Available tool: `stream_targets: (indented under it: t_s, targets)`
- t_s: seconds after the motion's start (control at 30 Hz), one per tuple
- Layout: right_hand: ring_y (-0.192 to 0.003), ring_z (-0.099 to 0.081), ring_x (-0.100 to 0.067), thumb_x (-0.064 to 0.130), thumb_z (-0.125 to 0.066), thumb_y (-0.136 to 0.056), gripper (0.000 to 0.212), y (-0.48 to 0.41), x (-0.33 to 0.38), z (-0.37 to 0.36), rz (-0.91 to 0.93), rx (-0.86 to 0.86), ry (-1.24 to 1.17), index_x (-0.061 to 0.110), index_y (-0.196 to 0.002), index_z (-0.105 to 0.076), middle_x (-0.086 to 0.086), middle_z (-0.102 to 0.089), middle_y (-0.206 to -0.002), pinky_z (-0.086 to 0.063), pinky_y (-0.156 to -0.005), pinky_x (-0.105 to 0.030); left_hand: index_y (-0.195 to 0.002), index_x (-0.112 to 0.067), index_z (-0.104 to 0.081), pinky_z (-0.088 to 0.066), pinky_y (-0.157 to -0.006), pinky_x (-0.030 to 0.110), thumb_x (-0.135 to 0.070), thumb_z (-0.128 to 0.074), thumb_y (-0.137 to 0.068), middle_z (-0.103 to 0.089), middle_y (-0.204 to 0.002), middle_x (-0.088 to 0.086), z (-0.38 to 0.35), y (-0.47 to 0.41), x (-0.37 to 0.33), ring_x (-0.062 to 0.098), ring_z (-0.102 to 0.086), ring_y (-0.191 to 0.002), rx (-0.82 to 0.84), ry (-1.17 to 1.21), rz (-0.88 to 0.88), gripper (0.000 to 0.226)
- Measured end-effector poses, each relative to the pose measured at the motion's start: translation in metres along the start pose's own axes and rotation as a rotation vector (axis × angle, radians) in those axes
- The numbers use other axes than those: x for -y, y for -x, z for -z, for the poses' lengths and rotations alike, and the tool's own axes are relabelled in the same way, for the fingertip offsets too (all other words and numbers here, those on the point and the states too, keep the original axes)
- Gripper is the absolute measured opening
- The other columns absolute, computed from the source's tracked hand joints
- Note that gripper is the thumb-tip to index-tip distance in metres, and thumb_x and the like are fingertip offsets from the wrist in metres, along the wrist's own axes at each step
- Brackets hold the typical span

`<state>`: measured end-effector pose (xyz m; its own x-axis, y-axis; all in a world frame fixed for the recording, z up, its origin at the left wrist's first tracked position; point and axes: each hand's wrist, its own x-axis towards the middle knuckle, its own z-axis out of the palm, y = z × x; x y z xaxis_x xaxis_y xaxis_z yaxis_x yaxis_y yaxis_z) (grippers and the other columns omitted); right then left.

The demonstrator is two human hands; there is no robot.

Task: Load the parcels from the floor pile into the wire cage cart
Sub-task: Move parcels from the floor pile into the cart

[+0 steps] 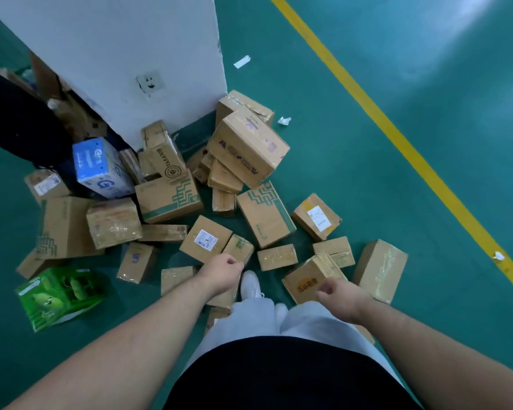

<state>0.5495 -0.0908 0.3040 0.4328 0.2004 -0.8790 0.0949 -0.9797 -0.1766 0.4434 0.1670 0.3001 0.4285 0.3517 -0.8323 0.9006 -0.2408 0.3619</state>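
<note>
Several brown cardboard parcels lie scattered on the green floor against a white pillar. My left hand [221,272] hangs with loosely curled fingers above a small box [238,248] beside a labelled parcel [205,239]; it holds nothing. My right hand [336,291] hangs over a box with orange print [307,281], fingers loosely curled and holding nothing. A blue box [98,167] and a green box [60,295] lie at the left of the pile. The wire cage cart is not in view.
The white pillar [125,54] with a wall socket stands behind the pile. A yellow floor line [397,137] runs diagonally at the right, with paper scraps near it. My white shoes [251,284] stand among the nearest boxes. Dark bags and cardboard sit at far left.
</note>
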Motion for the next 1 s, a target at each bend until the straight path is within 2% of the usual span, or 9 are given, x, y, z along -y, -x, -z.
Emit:
stream_targets:
  t_s: [0.13, 0.33, 0.47, 0.53, 0.63, 0.73, 0.8, 0.87, 1.0]
  targets:
    - [-0.089, -0.06, -0.012, 0.044, -0.051, -0.098, 0.026, -0.019, 0.018, 0.009, -0.018, -0.014, -0.037, 0.025, -0.11, -0.062, 0.006, -0.064, -0.1, -0.047, -0.075, -0.029, -0.107, -0.015, -0.066, -0.049, -0.086, 0.033, -0.033, -0.052, -0.101, -0.067, -0.107, 0.005, 0.009, -0.037, -0.01, 0.025, -0.061, -0.101, 0.028, 0.052, 0.025, 0.023]
    - [-0.095, -0.061, -0.015, 0.043, -0.049, -0.099, 0.034, -0.069, 0.036, -0.011, -0.035, 0.091, -0.096, 0.024, -0.125, -0.06, 0.005, -0.065, -0.111, -0.046, -0.074, -0.029, -0.093, -0.012, -0.065, -0.049, -0.08, 0.034, -0.035, -0.057, -0.098, -0.068, -0.093, 0.004, -0.017, -0.088, -0.002, 0.024, -0.062, -0.086, 0.098, 0.242, 0.141, 0.025]
    - [-0.107, -0.062, -0.022, 0.04, -0.048, -0.1, 0.037, -0.141, 0.036, -0.031, -0.069, 0.224, -0.004, 0.023, -0.133, -0.056, 0.0, -0.062, -0.128, -0.05, -0.087, -0.033, -0.102, -0.017, -0.068, -0.055, -0.09, 0.039, -0.037, -0.059, -0.095, -0.073, -0.101, 0.005, -0.059, -0.139, 0.02, 0.021, -0.069, -0.082, 0.162, 0.402, 0.289, 0.023]
    - [-0.112, -0.062, -0.028, 0.036, -0.049, -0.1, 0.038, -0.188, 0.035, -0.038, -0.061, 0.247, 0.065, 0.019, -0.133, -0.056, -0.007, -0.063, -0.129, -0.052, -0.093, -0.037, -0.102, -0.018, -0.066, -0.054, -0.083, 0.034, -0.036, -0.059, -0.097, -0.072, -0.105, 0.005, -0.08, -0.167, 0.027, 0.018, -0.066, -0.078, 0.192, 0.464, 0.346, 0.02]
    - [-0.119, -0.06, -0.033, 0.031, -0.049, -0.102, 0.039, -0.281, 0.031, -0.043, -0.029, 0.257, 0.149, 0.013, -0.136, -0.052, -0.013, -0.062, -0.131, -0.05, -0.101, -0.042, -0.11, -0.015, -0.063, -0.049, -0.085, 0.034, -0.033, -0.056, -0.101, -0.069, -0.117, 0.007, -0.117, -0.238, 0.035, 0.022, -0.068, -0.095, 0.221, 0.544, 0.415, 0.021]
    - [-0.119, -0.058, -0.03, 0.03, -0.046, -0.105, 0.042, -0.364, 0.032, -0.033, -0.033, 0.164, 0.169, 0.013, -0.143, -0.045, -0.013, -0.057, -0.135, -0.048, -0.095, -0.039, -0.106, -0.013, -0.062, -0.05, -0.097, 0.04, -0.031, -0.055, -0.103, -0.066, -0.124, 0.013, -0.143, -0.309, 0.029, 0.028, -0.066, -0.112, 0.2, 0.563, 0.427, 0.019]
    - [-0.116, -0.059, -0.029, 0.031, -0.05, -0.103, 0.045, -0.431, 0.023, -0.036, -0.097, 0.05, 0.074, 0.016, -0.145, -0.041, -0.011, -0.056, -0.134, -0.048, -0.092, -0.039, -0.115, -0.013, -0.061, -0.048, -0.103, 0.044, -0.033, -0.055, -0.103, -0.065, -0.12, 0.011, -0.166, -0.371, 0.029, 0.03, -0.063, -0.114, 0.152, 0.556, 0.434, 0.024]
    - [-0.118, -0.058, -0.032, 0.033, -0.05, -0.103, 0.048, -0.485, 0.014, -0.041, -0.152, -0.003, 0.013, 0.015, -0.146, -0.038, -0.013, -0.054, -0.136, -0.049, -0.098, -0.042, -0.129, -0.013, -0.058, -0.047, -0.108, 0.043, -0.033, -0.056, -0.102, -0.059, -0.114, 0.003, -0.185, -0.424, 0.028, 0.027, -0.059, -0.113, 0.122, 0.599, 0.45, 0.034]
    - [-0.13, -0.051, -0.034, 0.029, -0.052, -0.101, 0.059, -0.573, -0.003, -0.051, -0.237, -0.078, -0.136, 0.021, -0.155, -0.029, -0.01, -0.048, -0.145, -0.043, -0.111, -0.05, -0.135, -0.026, -0.054, -0.044, -0.108, 0.039, -0.025, -0.054, -0.099, -0.057, -0.111, -0.009, -0.216, -0.504, 0.033, 0.02, -0.054, -0.107, 0.126, 0.705, 0.461, 0.036]
